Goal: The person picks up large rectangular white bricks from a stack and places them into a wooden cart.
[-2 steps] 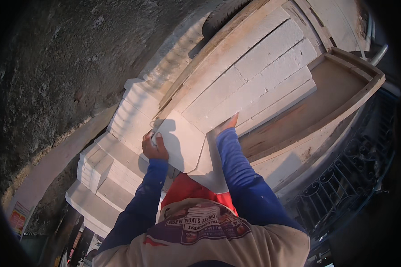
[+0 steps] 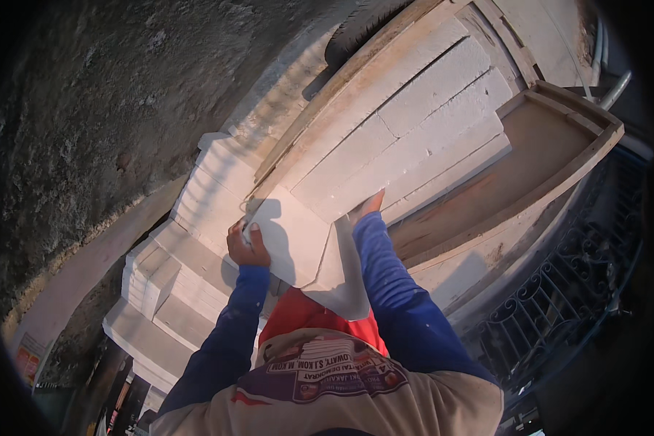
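Observation:
My left hand (image 2: pixel 248 244) is closed on the left edge of a flat, angular white foam panel (image 2: pixel 282 251), thumb on top. My right hand (image 2: pixel 371 205) reaches to the lower edge of several long white foam strips (image 2: pixel 421 120), touching them; most of its fingers are hidden. The strips lie lengthwise in a pale wooden boat-like frame (image 2: pixel 370 65), angled up to the right, with the panel at their lower-left end. Beside them on the right is a brown wooden tray-like section (image 2: pixel 501 182) with raised rims.
Stacked white foam slabs (image 2: pixel 160 291) stand at the left, below a rough dark grey wall (image 2: pixel 102 102). A curved black metal railing (image 2: pixel 552 291) runs at lower right. A grey pipe (image 2: pixel 616 91) is at upper right, and my red lower clothing (image 2: pixel 298 316) shows below the panel.
The view has shifted slightly. The foam panel and my left hand sit a little farther left and lower in the picture; both hands keep much the same hold.

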A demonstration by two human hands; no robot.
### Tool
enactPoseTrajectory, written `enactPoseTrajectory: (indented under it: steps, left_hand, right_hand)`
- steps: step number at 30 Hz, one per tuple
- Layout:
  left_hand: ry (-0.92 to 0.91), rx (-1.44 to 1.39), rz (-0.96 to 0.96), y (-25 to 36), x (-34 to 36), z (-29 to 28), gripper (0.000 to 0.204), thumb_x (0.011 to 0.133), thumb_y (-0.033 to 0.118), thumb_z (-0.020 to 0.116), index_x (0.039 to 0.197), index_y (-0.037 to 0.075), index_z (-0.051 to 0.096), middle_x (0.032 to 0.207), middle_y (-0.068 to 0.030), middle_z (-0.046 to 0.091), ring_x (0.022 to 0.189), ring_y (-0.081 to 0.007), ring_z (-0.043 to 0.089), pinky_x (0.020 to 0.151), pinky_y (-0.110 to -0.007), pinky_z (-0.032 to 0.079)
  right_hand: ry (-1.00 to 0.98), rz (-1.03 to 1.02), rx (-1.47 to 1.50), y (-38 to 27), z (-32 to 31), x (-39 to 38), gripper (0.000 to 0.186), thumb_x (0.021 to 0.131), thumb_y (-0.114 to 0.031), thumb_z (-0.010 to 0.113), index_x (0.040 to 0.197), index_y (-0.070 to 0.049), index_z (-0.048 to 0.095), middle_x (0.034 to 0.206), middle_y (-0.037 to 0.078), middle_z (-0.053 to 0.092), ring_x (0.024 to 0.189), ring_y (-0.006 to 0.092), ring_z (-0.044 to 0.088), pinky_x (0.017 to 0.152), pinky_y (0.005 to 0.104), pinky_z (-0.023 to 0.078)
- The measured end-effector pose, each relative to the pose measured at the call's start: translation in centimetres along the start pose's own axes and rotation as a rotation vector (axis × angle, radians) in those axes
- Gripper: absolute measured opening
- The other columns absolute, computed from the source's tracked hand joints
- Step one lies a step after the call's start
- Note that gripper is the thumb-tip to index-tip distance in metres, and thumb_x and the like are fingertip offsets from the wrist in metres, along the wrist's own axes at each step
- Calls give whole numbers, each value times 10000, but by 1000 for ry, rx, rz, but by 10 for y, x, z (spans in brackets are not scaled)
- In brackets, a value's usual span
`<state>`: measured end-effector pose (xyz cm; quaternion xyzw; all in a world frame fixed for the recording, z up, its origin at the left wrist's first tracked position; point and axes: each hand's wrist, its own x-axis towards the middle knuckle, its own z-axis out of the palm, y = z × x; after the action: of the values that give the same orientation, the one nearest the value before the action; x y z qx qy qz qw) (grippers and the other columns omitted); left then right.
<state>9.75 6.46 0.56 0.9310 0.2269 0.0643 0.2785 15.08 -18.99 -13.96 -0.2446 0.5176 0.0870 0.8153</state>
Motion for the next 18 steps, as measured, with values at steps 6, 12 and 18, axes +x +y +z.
enactPoseTrajectory:
  steps: [6, 12, 18]
  left_hand:
    - [-43, 28, -111, -8, -2, -15, 361, 894, 281, 578, 1053, -40, 626, 1001, -199, 627, 954, -396, 589, 860, -453, 456]
    - [-46, 8, -37, 9, -3, 7, 338, 897, 260, 575, 1060, -31, 628, 991, -186, 631, 967, -389, 586, 874, -448, 454]
    - [54, -22, -49, -3, -11, 9, 307, 888, 250, 585, 1054, -4, 634, 994, -180, 633, 961, -381, 577, 865, -448, 453]
  right_hand:
    - [288, -297, -343, -135, 41, 29, 882, 886, -767, 277, 1504, -139, 319, 1533, 152, 321, 1348, 349, 377, 1103, 549, 225]
    - [-124, -733, -182, -386, 120, 42, 950, 852, -751, 418, 1508, -77, 285, 1527, 141, 333, 1392, 328, 328, 1167, 477, 155]
    - [-86, -966, -345, -360, 145, 60, 718, 955, -502, 444, 1484, -31, 327, 1522, 133, 355, 1398, 250, 338, 1169, 373, 196]
